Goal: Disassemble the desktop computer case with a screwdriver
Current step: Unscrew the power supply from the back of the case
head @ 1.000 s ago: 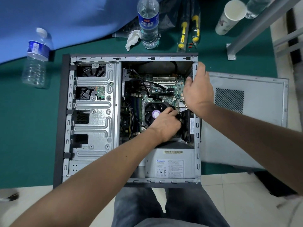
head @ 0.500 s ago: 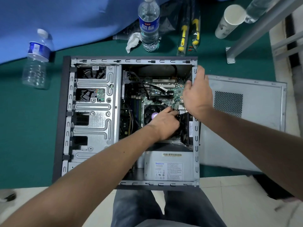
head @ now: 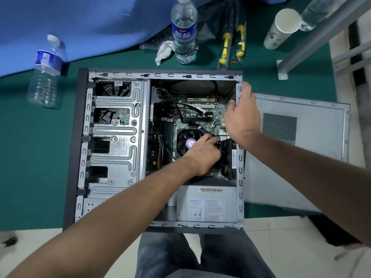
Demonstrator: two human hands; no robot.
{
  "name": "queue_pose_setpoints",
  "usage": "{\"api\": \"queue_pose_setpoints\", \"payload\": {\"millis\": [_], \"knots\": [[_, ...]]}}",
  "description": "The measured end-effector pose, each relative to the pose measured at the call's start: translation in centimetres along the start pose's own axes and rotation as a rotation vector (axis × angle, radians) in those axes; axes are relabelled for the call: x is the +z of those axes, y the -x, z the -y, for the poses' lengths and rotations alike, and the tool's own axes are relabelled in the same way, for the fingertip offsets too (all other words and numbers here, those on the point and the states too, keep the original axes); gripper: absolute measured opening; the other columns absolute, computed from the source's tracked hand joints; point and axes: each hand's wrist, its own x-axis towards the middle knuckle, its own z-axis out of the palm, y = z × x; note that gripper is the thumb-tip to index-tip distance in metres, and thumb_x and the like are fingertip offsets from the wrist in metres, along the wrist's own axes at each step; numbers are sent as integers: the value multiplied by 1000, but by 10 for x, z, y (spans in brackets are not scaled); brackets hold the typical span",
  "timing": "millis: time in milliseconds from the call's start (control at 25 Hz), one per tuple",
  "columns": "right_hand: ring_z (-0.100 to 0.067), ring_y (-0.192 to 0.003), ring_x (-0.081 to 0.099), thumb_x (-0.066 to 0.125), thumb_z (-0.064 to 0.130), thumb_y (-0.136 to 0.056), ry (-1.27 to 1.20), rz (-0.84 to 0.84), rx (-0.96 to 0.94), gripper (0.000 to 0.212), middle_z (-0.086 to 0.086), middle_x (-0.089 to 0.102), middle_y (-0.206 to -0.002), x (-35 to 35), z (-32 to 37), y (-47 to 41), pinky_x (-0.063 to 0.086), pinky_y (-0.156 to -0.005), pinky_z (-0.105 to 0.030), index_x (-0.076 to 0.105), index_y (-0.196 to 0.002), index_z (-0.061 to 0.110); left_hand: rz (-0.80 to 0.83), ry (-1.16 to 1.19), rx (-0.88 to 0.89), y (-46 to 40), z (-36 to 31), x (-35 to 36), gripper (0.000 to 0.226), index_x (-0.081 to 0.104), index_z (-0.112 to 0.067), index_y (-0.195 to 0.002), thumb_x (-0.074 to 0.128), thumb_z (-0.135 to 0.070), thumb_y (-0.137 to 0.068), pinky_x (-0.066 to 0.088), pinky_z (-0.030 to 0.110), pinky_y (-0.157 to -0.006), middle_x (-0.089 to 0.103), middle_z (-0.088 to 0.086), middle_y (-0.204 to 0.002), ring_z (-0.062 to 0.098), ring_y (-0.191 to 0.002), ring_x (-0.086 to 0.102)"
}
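Our left hand [head: 204, 155] clamped on rear fan [head: 226, 155]; right hand [head: 242, 117] clamped on case [head: 240, 189] rim at 2 o'clock. Risk: yanking tears fan cable.

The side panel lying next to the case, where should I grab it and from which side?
Probably by its long near edge, from your side. The side panel lies flat on the floor to the right of the case, so only its edges offer a hold; the left edge sits close against the case.
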Motion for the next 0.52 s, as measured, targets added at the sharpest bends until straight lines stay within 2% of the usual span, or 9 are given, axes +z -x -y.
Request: {"api": "queue_pose_setpoints", "payload": {"millis": [120, 320, 440, 520], "knots": [[-36, -108, 57, 40, 20, -100, -3, 0, -1, 51, -16, 47, -138, 0, 0, 0, 41, -77, -36, 24, -149, 17, -2, -11, -2, -2, 0, 0, 7, 71, -15, -84, 64, -17, -84, 23, 34, -105, 71, 0, -97, 23, -124, 41], [-35, -103, 58, 40, 20, -101, -5, 0, -7, 51, -16, 48, -136, 0, -1, 1, 41, -75, -36, 24, -149, 17, -15, 129, 19, 5, 4, -4, 12, 67, -17, -75, 71, -27, -81, 23, 33, -106, 68, 8, -99, 23, -120, 42], [-36, -101, 58, 40, 20, -101, -13, 7, 5, 50, -16, 47, -136, -1, 0, 1, 40, -75, -37, 25, -149, 17, -47, 242, -37, 15, 4, -6, 14, 71, -13, -87, 71, -26, -82, 28, 32, -104, 58, 11, -110, 26, -116, 42], [-35, -99, 59, 41, 20, -101, -12, 6, 7, 51, -16, 47, -137, -1, 0, 2, 40, -74, -36, 24, -149, 18, -71, 289, -58, 22, 3, -8, 18, 70, -15, -98, 67, -28, -86, 36, 32, -100, 53, 4, -103, 25, -111, 43]]}}
